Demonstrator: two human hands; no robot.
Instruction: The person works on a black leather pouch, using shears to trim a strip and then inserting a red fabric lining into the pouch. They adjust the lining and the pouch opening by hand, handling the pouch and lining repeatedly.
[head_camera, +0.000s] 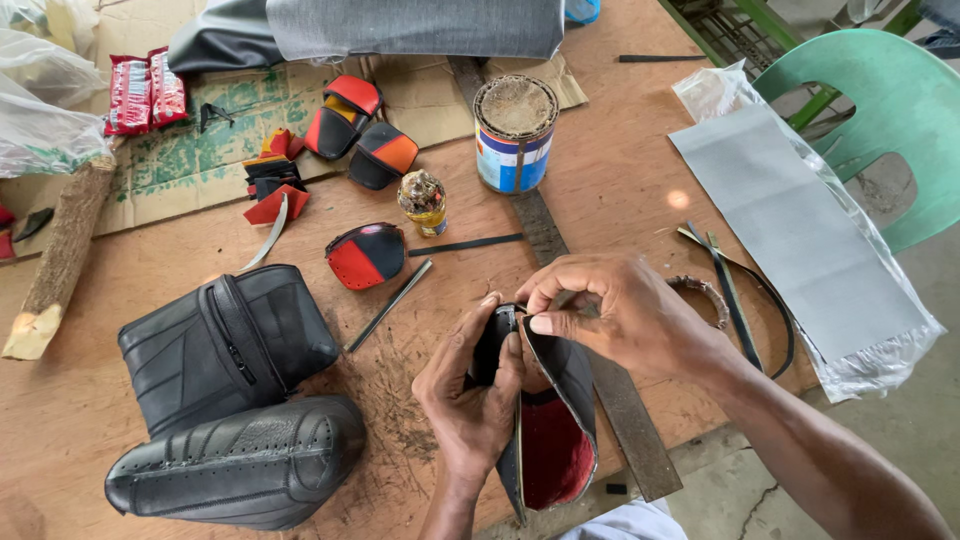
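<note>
Wooden work surface, scuffed and glue-stained, carrying all the items below. At its far edge lies a roll of grey fabric; at right, a grey sheet in a clear plastic sleeve, beside a green plastic chair. At near left rest two finished-looking black leather pieces: a zippered pouch and, just in front of it, a ribbed, perforated cover.

Centre: a glue tin with a crusted top stands near a small bottle; a long metal ruler runs diagonally under the hands. Several small red, orange and black shaped panels lie assembled but loose, with cut scraps beyond them, suggesting work part-way through a batch.

The black piece with red lining is held over the near edge of the surface, its upper flap not yet settled; the lining appears already fixed inside.

Left hand: palm turned inward, grip wrapped around the piece's left edge, thumb pressed on the black outer face. Right hand: wrist raised, grip pinching the top fold of the same piece between thumb and forefinger.

Black strips lie curled at right.
</note>
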